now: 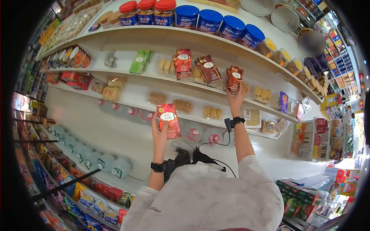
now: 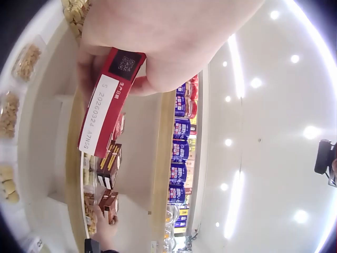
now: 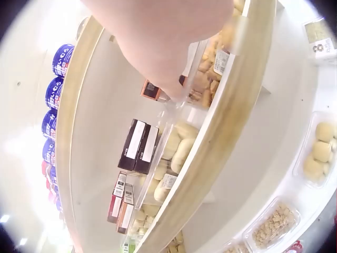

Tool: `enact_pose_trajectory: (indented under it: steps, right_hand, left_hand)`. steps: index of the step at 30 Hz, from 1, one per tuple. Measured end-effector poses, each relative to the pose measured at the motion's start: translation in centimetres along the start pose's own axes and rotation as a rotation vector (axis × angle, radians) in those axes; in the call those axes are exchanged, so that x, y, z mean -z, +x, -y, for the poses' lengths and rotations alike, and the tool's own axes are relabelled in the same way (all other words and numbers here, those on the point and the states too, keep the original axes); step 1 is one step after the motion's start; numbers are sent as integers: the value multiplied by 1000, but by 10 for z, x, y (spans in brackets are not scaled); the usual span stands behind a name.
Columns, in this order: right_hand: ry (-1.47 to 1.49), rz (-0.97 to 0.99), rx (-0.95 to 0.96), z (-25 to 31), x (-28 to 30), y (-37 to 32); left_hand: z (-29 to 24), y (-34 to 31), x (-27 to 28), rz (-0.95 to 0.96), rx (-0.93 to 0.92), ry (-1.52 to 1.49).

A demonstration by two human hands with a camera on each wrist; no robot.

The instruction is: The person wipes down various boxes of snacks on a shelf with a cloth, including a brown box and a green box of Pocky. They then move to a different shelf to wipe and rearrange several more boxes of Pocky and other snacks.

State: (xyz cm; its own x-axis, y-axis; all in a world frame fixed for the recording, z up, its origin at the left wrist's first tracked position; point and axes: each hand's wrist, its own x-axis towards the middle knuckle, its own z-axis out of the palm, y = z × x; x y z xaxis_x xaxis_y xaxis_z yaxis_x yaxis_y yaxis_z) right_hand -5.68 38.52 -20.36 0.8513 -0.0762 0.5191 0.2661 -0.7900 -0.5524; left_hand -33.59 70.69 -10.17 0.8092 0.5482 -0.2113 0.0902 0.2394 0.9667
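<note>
My left hand [image 1: 159, 131] grips a red snack box [image 1: 169, 120] with a white label, held up in front of the lower shelf. The left wrist view shows the end of this box [image 2: 110, 100], with a printed date strip and a square code. On the upper shelf, my right hand [image 1: 236, 99] holds the lower end of a dark brown box [image 1: 234, 77]. In the right wrist view that hand [image 3: 158, 47] hides most of the box. Left of it stand two more brown boxes [image 1: 208, 69], then red boxes [image 1: 183, 63].
Clear trays of pale pastries [image 1: 263, 93] sit along the shelf front, beside green packs [image 1: 141, 61]. Blue-lidded tubs [image 1: 210, 20] line the shelf above. Large water bottles [image 1: 122, 166] stand low at left. A cable [image 1: 216, 144] hangs from the right wrist.
</note>
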Motion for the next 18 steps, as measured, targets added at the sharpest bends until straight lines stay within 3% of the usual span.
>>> enact_pose_trajectory:
  steps: [4,7,9,11,14,18]
  right_hand:
    - [-39,-109,-16,38,29,-6]
    - [317,173,-18,64,53,-41]
    - [790,676,-257,97,79,-60]
    - [782,843,-160,133,105,-66]
    - [848,782,-48,135,120,-65]
    - [678,580,-63,126,140,-54]
  left_hand:
    - [-13,1,-29,103,-33,60]
    - [1,9,-52,194,-67,86]
    - [18,17,-70,248,-69,125]
    - [12,21,-100,353,-50,78]
    - [16,27,-134,427,-78,166]
    - [8,31,-179,561,-141,152]
